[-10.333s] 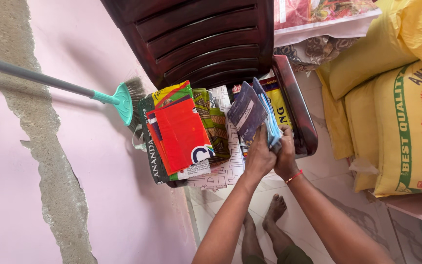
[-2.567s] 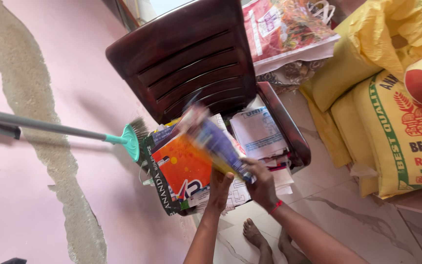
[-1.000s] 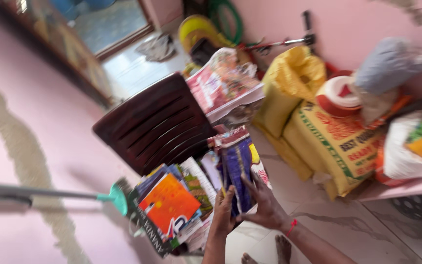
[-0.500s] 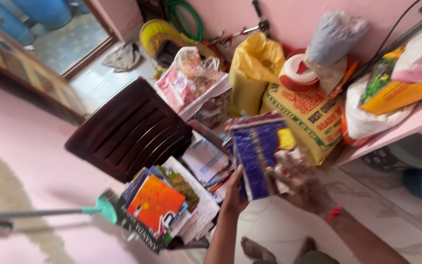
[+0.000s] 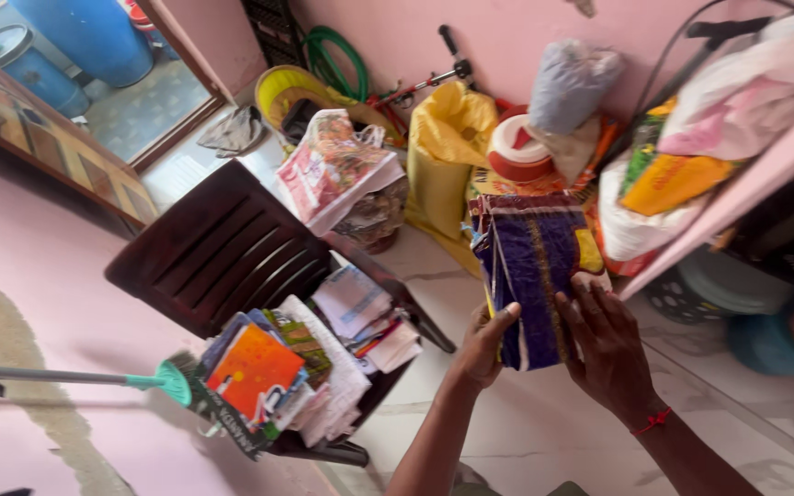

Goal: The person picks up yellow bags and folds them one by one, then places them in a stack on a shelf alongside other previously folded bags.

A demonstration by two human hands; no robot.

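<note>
Head camera looks down on both hands holding a stack of folded bags [image 5: 537, 276], purple with yellow edging, up in front of the body at about one o'clock from the frame's centre. The left hand [image 5: 484, 344] clamps the stack's lower left corner, thumb on the front face and fingers hidden behind. The right hand [image 5: 610, 344] lies flat against the lower right face, fingers spread; whether its thumb hooks round the back I cannot tell, as the stack covers it.

At eight o'clock a dark brown plastic chair [image 5: 222, 248] carries more bags and papers [image 5: 300, 367], well apart from the hands, with an orange one [image 5: 255, 367] uppermost. A broom [image 5: 172, 381] with a teal head touches that pile's left edge. Yellow sacks [image 5: 448, 152] stand against the pink wall at twelve o'clock.

To handle the stack well, my judgement is that the left pinch should stay firm at the corner while the right palm squares the loose edges, since the layers look slippery and could fan out.
</note>
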